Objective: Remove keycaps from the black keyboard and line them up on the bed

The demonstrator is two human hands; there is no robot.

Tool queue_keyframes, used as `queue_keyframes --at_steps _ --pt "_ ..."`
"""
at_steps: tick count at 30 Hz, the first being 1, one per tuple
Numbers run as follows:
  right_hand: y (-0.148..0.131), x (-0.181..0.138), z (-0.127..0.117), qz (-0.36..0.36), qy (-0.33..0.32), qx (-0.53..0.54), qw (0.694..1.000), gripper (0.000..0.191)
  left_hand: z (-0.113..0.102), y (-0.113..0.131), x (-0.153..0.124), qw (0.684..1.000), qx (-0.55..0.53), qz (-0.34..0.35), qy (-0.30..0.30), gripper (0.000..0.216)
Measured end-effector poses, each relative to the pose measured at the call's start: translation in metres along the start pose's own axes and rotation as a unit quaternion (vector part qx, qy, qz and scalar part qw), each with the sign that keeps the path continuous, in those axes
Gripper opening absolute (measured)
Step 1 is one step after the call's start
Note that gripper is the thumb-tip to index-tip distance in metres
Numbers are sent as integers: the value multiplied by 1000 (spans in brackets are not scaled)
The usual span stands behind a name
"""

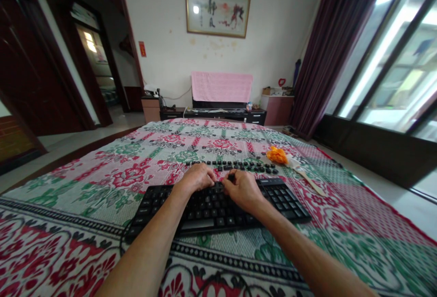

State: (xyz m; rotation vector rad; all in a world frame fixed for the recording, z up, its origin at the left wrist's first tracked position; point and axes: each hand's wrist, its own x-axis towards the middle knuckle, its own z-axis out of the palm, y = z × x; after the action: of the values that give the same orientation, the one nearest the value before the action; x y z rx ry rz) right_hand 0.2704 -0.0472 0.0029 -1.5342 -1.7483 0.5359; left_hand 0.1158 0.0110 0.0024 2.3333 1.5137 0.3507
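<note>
A black keyboard (205,210) lies on the patterned cloth in front of me, with keys in place over much of it. My left hand (199,177) is over its back edge, fingers curled and pressed together; whatever they hold is hidden. Close beside it, my right hand (244,190) pinches a small black keycap (231,177) between thumb and fingers, just above the upper rows. Behind both hands, several loose black keycaps (249,166) lie in rows on the cloth.
A brush with a pale handle (310,182) lies to the right, near an orange flower-like bundle (277,155). The red, green and white cloth (129,174) covers the broad surface. Beyond it stands a low black cabinet (256,117) below a pink towel (221,86).
</note>
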Motion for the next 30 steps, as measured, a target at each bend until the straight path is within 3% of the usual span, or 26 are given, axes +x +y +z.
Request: queue_keyframes --at_steps 3,7,16,20,24,30 --pt "10 6 0 78 -38 86 992 11 -1 1 0 1000 12 -4 -3 22" --pt "14 8 -1 110 -58 170 978 11 -2 2 0 1000 16 -8 -5 22" --pt "12 4 0 18 -1 67 998 13 -3 3 -1 1000 -4 -8 -10 22" --pt "17 6 -1 40 -24 100 994 16 -4 4 -1 1000 11 -20 -13 21" --pt "18 9 -6 17 -52 85 995 18 -3 3 0 1000 4 -23 -7 21" --pt "14 13 -23 10 -48 72 996 12 -2 3 0 999 3 -38 -12 20"
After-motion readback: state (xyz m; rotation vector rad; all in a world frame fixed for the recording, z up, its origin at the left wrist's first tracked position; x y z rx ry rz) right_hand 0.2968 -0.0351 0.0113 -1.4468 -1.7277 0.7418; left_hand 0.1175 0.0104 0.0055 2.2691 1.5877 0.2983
